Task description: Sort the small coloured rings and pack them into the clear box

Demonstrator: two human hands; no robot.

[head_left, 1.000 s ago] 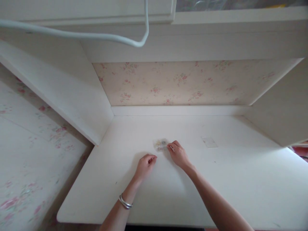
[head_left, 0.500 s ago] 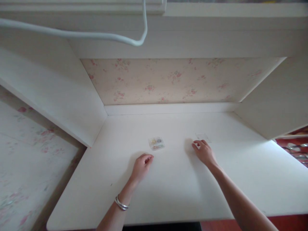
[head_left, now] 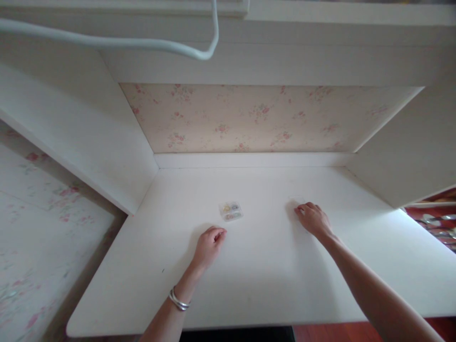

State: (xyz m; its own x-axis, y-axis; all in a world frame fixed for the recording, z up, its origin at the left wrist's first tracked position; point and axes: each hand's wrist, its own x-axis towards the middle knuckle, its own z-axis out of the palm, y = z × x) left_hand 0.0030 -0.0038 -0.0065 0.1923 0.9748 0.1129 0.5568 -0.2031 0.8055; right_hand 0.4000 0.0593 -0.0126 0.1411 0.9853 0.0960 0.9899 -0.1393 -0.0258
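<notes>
A small clear box (head_left: 231, 218) with compartments lies on the white desk, holding tiny yellowish, grey and reddish pieces too small to name. Just below it my left hand (head_left: 208, 245) rests with fingers curled and tips together, and nothing shows in them. Over to the right, my right hand (head_left: 315, 221) is closed in a pinch above a thin clear tray or lid (head_left: 295, 197), covering most of it. Anything between those right fingertips is too small or hidden to make out.
The white desk top (head_left: 256, 280) runs back to a low ledge and flowered wallpaper (head_left: 249, 118). White side panels (head_left: 402, 152) stand on both sides. A white cable (head_left: 149, 44) hangs across the top. A small dark speck (head_left: 163, 270) lies left of my left forearm.
My right hand has moved to the right and slightly down, now covering more of the clear tray or lid. My left hand and the compartment box have stayed in place.
</notes>
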